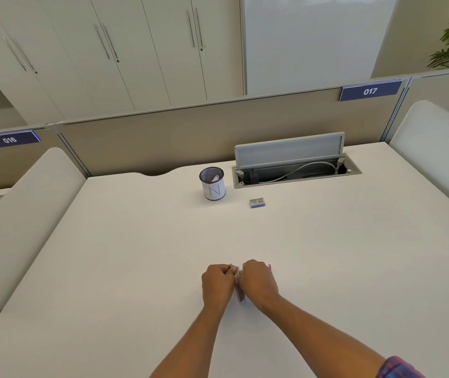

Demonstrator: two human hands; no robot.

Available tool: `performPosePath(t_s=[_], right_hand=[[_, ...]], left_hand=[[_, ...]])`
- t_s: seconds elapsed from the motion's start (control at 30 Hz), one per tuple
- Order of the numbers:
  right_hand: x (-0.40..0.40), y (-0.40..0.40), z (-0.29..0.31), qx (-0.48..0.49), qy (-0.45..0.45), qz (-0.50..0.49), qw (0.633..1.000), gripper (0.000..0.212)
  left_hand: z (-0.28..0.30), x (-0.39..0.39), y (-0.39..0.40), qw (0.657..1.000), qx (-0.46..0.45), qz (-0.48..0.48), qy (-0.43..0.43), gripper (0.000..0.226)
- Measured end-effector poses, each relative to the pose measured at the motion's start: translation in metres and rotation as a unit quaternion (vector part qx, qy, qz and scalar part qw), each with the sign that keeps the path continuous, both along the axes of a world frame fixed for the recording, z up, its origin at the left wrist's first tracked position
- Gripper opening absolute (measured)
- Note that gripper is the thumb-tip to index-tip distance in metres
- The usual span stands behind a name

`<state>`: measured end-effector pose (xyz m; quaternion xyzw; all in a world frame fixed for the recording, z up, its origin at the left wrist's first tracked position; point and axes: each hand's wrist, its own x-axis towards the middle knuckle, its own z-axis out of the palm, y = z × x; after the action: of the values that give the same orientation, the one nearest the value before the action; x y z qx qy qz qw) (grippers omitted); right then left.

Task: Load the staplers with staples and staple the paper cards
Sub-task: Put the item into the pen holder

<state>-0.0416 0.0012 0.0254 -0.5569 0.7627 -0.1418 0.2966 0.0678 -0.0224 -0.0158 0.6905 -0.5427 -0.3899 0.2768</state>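
Observation:
Both my hands meet over the near middle of the white desk point(136, 268). My left hand point(216, 283) and my right hand point(258, 282) are curled around a small stapler point(240, 294) held between them. Only a thin metallic and pink strip of it shows between the knuckles, with a pink tip past the right hand. A small box of staples point(257, 202) lies farther back on the desk, well apart from my hands. No paper cards are visible outside the cup.
A black mesh cup point(212, 186) with a white label stands behind, holding some paper. To its right an open cable hatch point(295, 170) with raised lid sits in the desk. Beige partition panels run along the back and white dividers along both sides.

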Motion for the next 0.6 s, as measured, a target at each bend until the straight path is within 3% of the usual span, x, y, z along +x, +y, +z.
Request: performPosePath(t_s=[0.13,0.27,0.43,0.6], right_hand=[[0.0008,-0.0004,-0.0019,0.027,0.009,0.021,0.999,0.018],[0.0023,-0.001,-0.0057,0.053,0.054,0.05,0.996,0.032],[0.006,0.0019,-0.0024,0.03,0.076,0.062,0.995,0.034],[0.0075,0.0024,-0.0062,0.001,0.082,0.07,0.994,0.02]], left_hand=[[-0.0047,0.0003,-0.0033,1.0,0.009,0.01,-0.007,0.044],[-0.0023,-0.0009,-0.0065,1.0,-0.003,0.001,-0.017,0.047],[-0.0021,-0.0008,-0.0075,0.999,-0.021,-0.006,-0.03,0.049],[-0.0025,0.0012,-0.0098,0.998,-0.026,-0.007,-0.054,0.036]])
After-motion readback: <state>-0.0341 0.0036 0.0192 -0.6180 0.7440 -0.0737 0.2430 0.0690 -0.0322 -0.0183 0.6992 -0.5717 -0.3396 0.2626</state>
